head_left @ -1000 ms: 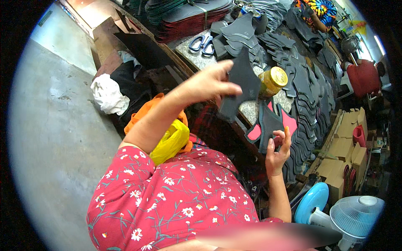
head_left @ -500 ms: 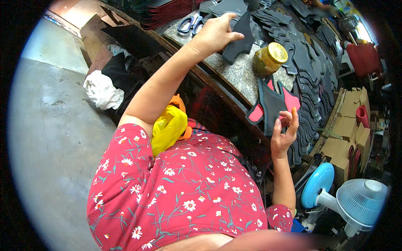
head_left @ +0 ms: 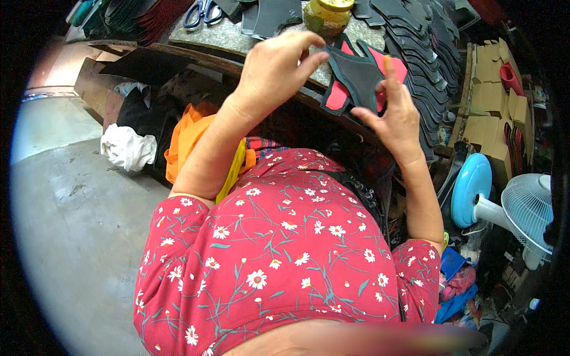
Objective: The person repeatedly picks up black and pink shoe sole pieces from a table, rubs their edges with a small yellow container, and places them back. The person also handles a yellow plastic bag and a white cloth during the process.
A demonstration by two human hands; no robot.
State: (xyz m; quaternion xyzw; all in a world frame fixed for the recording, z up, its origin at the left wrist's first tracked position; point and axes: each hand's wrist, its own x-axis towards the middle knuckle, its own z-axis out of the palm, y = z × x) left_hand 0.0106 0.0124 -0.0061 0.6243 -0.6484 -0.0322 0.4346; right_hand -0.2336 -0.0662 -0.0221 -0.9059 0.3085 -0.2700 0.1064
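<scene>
A cut black piece with pink-red patches and dark edging (head_left: pixel 356 74), like a shoe-upper part, is at the front edge of the speckled worktop (head_left: pixel 222 34). My left hand (head_left: pixel 276 71) is at its upper left corner, thumb and forefinger a little apart; whether they touch it I cannot tell. Beside its right edge is my right hand (head_left: pixel 396 118), with the thumb out below the piece and the forefinger raised along it. Behind stands a yellow-lidded jar (head_left: pixel 325 19), smeared yellow. Flat dark grey pieces (head_left: pixel 276 19) lie left of the jar, near blue-handled scissors (head_left: pixel 203 13).
Overlapping rows of dark cut pieces (head_left: pixel 415 56) cover the worktop to the right. Cardboard boxes (head_left: pixel 488 95) and a blue-and-white fan (head_left: pixel 525 207) stand beyond. An orange bag (head_left: pixel 189 139) hangs beside my left arm, near a white cloth (head_left: pixel 127 147).
My left hand has come from a dark piece beside the jar to the black-and-pink piece. My right thumb and forefinger have spread wider. The view has shifted, bringing the worktop higher.
</scene>
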